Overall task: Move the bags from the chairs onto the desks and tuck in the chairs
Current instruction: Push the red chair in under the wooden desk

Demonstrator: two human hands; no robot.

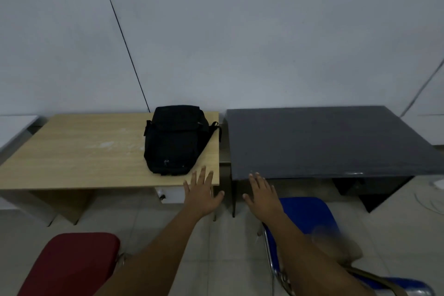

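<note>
black bag [175, 140] zipped, contents unseen, on wooden counter [79, 154] at 10 o'clock | left hand [203, 193], right hand [262, 193] fingers spread, empty | blue chair [310, 214] at 4 o'clock, partly hidden, blurred

Matt cloth bag [174, 139], wood-grain desk [84, 151], chromed chair frame [272, 264].

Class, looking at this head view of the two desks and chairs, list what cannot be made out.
- Blue chair: the right forearm covers part of the seat, and a blurred patch beside it is unidentifiable.
- Red chair: cut off by the bottom edge.
- Under the black desk: too dark to read.
- Black backpack: contents hidden.
</note>
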